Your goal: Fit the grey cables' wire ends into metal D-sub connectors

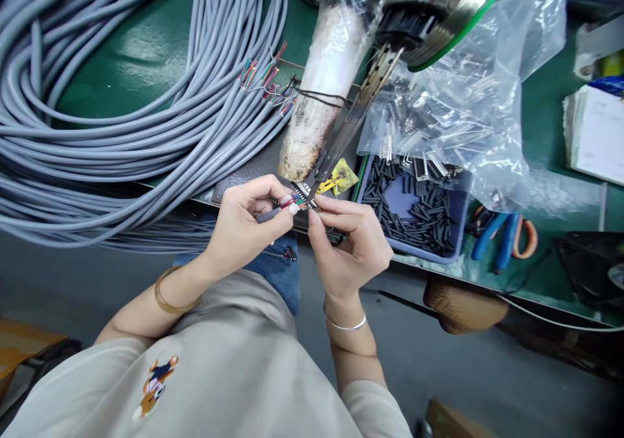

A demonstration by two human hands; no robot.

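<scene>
My left hand [246,223] is closed around the end of a grey cable [267,216], whose stripped coloured wires [291,200] fan out past my fingertips. My right hand [348,236] pinches a small black connector [305,193] against those wire ends, just in front of the table edge. A metal strip of terminals [353,116] runs down from a green-rimmed reel [458,28] to the spot where my fingers meet. A yellow tag [340,177] lies right behind the connector.
A big coil of grey cables [97,132] covers the left of the green table [146,54]. A blue tray [458,217] holds several black sleeves [419,210]. A clear plastic bag [472,100] of metal parts, blue pliers [497,233] and a white box [595,132] lie to the right.
</scene>
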